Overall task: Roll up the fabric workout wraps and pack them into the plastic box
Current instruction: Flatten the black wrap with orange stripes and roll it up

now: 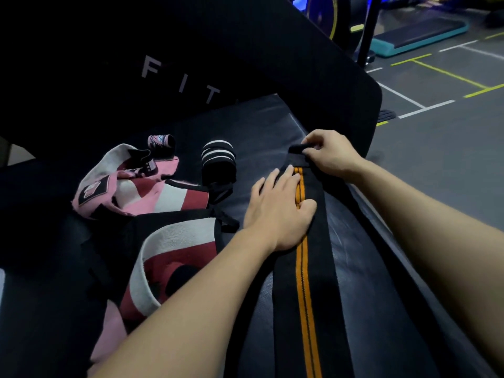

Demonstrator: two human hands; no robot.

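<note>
Wraps: we count two rolled beyond the flat black orange-striped fabric wrap [302,268]; left hand [278,211] presses it, fingers straight; right hand [331,155] pinches its end; others loose, box unseen.

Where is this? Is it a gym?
Probably a gym. A padded bench holds workout wraps, there is a teal step platform at the back, and coloured lines are marked on the floor.

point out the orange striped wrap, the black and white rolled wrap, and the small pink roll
orange striped wrap [305,282], head view, on its orange stripe
black and white rolled wrap [218,156], head view, roll's striped side
small pink roll [161,141], head view, its side
</note>
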